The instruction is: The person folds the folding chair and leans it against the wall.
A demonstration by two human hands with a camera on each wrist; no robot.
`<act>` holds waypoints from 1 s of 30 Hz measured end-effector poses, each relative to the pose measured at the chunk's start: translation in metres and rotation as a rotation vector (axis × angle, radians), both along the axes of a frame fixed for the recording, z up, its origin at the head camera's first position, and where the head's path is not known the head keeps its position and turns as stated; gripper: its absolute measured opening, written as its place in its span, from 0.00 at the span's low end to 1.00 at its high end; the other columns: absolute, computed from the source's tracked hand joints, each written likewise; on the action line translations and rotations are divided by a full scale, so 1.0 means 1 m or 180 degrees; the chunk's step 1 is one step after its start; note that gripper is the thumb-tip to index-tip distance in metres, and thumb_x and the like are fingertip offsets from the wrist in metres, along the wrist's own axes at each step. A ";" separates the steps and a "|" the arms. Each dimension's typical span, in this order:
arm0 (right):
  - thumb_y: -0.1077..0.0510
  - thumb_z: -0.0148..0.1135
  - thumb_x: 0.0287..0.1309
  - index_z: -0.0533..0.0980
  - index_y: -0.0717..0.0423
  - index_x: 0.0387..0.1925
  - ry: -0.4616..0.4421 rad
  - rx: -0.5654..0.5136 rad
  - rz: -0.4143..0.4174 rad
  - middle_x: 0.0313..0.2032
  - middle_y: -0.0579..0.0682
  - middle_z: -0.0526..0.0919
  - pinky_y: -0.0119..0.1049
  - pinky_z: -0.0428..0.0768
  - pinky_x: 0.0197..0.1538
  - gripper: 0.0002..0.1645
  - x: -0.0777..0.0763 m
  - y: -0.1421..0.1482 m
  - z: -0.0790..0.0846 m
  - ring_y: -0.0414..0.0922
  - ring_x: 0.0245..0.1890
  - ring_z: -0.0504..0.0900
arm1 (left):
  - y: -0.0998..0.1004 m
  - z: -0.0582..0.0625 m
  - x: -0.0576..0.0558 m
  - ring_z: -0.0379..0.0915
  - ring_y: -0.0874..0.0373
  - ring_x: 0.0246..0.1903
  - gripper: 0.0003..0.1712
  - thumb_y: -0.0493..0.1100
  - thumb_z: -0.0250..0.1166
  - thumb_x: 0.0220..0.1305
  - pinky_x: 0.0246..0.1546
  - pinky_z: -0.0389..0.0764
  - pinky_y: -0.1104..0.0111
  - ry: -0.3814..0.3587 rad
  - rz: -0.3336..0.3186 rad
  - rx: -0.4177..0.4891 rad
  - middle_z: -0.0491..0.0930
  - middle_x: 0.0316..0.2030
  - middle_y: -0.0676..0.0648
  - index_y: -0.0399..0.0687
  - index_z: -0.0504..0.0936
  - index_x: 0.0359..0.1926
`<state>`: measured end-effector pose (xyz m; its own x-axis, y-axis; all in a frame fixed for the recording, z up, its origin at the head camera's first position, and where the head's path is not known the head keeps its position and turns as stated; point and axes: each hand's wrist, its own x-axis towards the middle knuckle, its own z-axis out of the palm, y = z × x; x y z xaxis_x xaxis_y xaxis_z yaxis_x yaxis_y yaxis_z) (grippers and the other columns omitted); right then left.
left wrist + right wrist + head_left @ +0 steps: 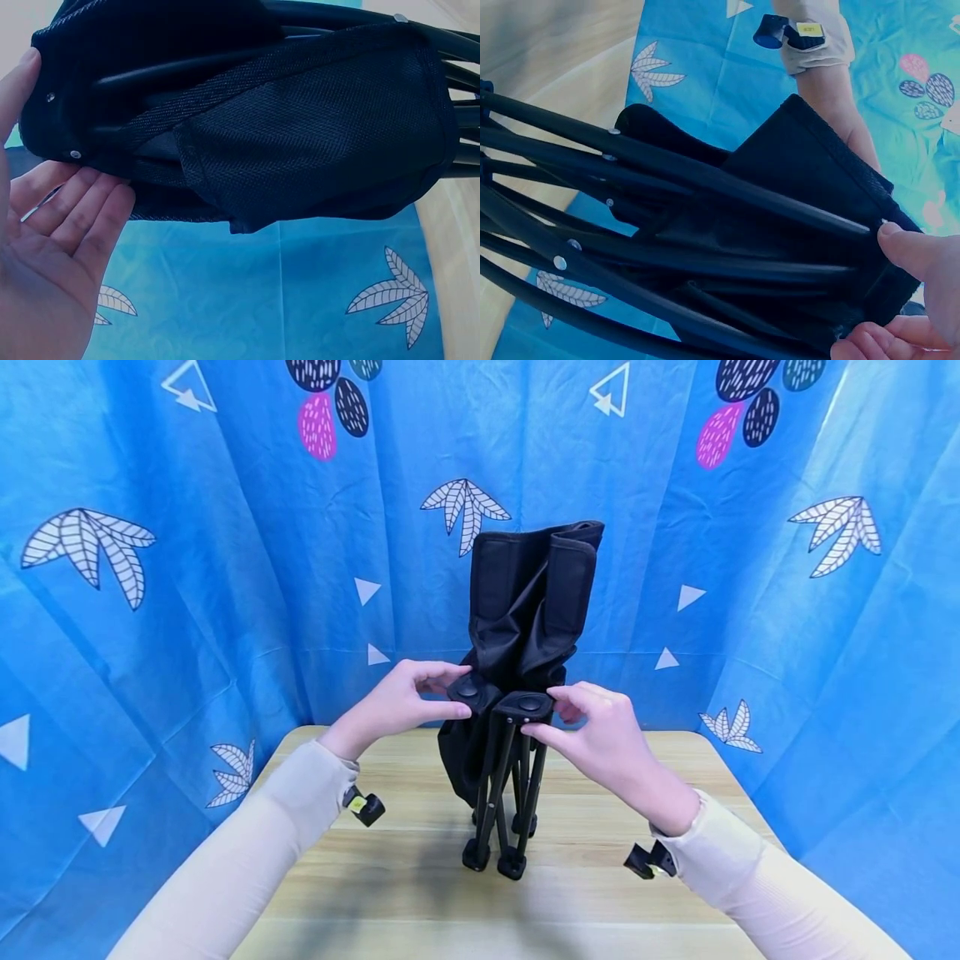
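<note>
A folded black camping chair (517, 602) stands upright on its feet, its fabric bunched and rising above the frame. My left hand (397, 702) pinches the left corner cap (468, 692) between thumb and fingers. On the other side, my right hand (600, 735) pinches the right corner cap (528, 703). The left wrist view shows the left fingers (105, 217) beneath the cap and the thumb on its far edge. In the right wrist view, thin dark tubes (705, 176) with silver rivets run together towards the right thumb (907, 244).
The chair's feet (512, 862) rest close together on a light wooden table (600, 893). Blue patterned curtains (225, 568) surround the table at the back and both sides. Each wrist wears a small black camera on a strap over a pale sleeve (292, 802).
</note>
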<state>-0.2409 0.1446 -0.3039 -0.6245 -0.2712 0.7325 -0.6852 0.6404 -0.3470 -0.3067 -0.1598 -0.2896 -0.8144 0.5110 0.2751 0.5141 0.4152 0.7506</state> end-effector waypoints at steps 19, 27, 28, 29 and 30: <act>0.63 0.85 0.54 0.87 0.64 0.55 -0.0304 -0.0230 0.0294 0.38 0.53 0.90 0.50 0.91 0.47 0.27 -0.011 -0.002 -0.004 0.50 0.37 0.91 | 0.011 -0.007 0.000 0.85 0.51 0.47 0.32 0.44 0.80 0.66 0.53 0.85 0.57 0.0093 0.0021 0.0287 0.91 0.49 0.46 0.43 0.84 0.69; 0.64 0.81 0.59 0.86 0.63 0.57 -0.0518 -0.0173 0.0477 0.43 0.53 0.90 0.50 0.91 0.52 0.25 -0.018 0.000 -0.004 0.52 0.41 0.91 | 0.015 -0.010 0.000 0.85 0.50 0.46 0.30 0.44 0.81 0.63 0.51 0.86 0.58 0.0073 0.0115 0.0399 0.91 0.48 0.45 0.43 0.86 0.65; 0.64 0.81 0.60 0.85 0.63 0.58 -0.0540 -0.0172 0.0510 0.44 0.54 0.90 0.50 0.91 0.53 0.24 -0.019 0.001 -0.004 0.52 0.42 0.91 | 0.015 -0.011 0.000 0.85 0.50 0.46 0.30 0.44 0.82 0.63 0.51 0.86 0.58 0.0064 0.0127 0.0405 0.91 0.48 0.45 0.43 0.86 0.65; 0.64 0.80 0.61 0.85 0.63 0.58 -0.0557 -0.0174 0.0544 0.44 0.54 0.89 0.50 0.91 0.53 0.24 -0.020 0.002 -0.004 0.52 0.42 0.90 | 0.015 -0.011 0.000 0.85 0.50 0.47 0.30 0.45 0.82 0.63 0.51 0.85 0.57 0.0057 0.0136 0.0407 0.91 0.48 0.46 0.44 0.86 0.65; 0.65 0.79 0.61 0.85 0.64 0.59 -0.0577 -0.0184 0.0586 0.45 0.55 0.89 0.50 0.91 0.54 0.24 -0.021 0.002 -0.004 0.53 0.42 0.90 | 0.016 -0.012 -0.001 0.85 0.50 0.47 0.30 0.45 0.82 0.63 0.52 0.85 0.57 0.0054 0.0146 0.0407 0.91 0.48 0.46 0.44 0.86 0.65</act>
<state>-0.2620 0.1469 -0.3075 -0.6909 -0.3533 0.6307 -0.7116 0.4863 -0.5071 -0.3076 -0.1439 -0.3013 -0.8308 0.4331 0.3495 0.5097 0.3401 0.7902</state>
